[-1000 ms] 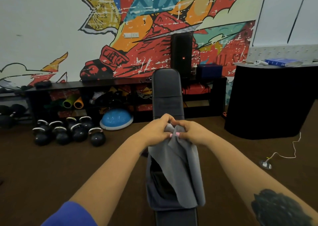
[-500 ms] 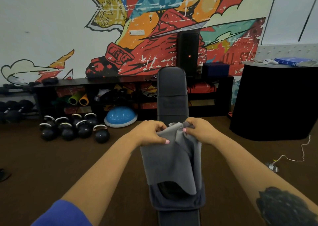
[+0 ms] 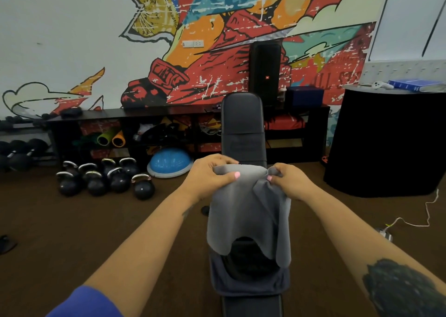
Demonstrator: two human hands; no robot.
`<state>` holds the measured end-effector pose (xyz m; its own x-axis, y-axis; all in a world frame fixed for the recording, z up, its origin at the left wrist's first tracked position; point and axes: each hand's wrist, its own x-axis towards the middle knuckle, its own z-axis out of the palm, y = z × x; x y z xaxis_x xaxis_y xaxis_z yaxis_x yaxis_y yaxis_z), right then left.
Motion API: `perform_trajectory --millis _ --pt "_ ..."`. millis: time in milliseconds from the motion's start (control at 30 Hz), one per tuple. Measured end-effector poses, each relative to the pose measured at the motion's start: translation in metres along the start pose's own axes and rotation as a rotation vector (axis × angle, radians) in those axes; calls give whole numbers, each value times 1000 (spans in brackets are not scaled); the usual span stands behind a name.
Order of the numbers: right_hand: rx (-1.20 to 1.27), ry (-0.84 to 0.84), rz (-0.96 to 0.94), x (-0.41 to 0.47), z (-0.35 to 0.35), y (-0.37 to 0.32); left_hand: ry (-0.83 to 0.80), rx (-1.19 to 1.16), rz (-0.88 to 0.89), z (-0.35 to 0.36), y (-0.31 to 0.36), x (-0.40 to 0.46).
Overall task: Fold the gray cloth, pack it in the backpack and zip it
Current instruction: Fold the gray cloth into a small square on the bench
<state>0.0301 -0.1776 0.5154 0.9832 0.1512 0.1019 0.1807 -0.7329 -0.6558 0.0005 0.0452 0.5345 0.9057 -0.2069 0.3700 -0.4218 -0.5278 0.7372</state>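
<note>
I am holding the gray cloth (image 3: 246,205) up in the air in front of me, over the counter (image 3: 243,126) that runs away from me down the middle of the view. My left hand (image 3: 210,175) is pinching the cloth's upper left edge and my right hand (image 3: 288,180) is pinching its upper right, fingers curled round the fabric on both sides. A second ago the two hands were bunched together at one spot with the cloth hanging as a narrow twist; now they are drawing apart and the top edge is stretching out between them, so the cloth is opening into a wider sheet. I am reading that as the set-up for a fold: the fold itself is not made yet, and packing and zipping are still ahead.

The cloth's lower edge is hanging uneven, two corners dropping down with a gap between them, just above the backpack (image 3: 249,278), which is lying on the counter near me with its dark mouth showing open. The counter is narrow, so a spread cloth will overhang both long edges. To either side I am seeing bare brown floor; the kettlebells (image 3: 106,179) on the left and the black cabinet (image 3: 386,143) on the right are standing well apart from my arms.
</note>
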Motion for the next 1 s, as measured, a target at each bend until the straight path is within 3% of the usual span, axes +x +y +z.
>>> perform_trajectory --millis 233,367,700,833,1000 --pt "114 -52 68 -3 5 -4 -18 -271 17 10 26 7" --pt "173 8 117 -3 2 -2 2 -124 -30 10 23 11" --pt "283 139 102 -4 3 -4 -246 43 -101 16 24 10" --pt "366 128 45 -8 5 -11 -191 121 -34 21 23 12" --pt "480 72 -40 -17 5 -20 -25 51 -48 30 22 12"
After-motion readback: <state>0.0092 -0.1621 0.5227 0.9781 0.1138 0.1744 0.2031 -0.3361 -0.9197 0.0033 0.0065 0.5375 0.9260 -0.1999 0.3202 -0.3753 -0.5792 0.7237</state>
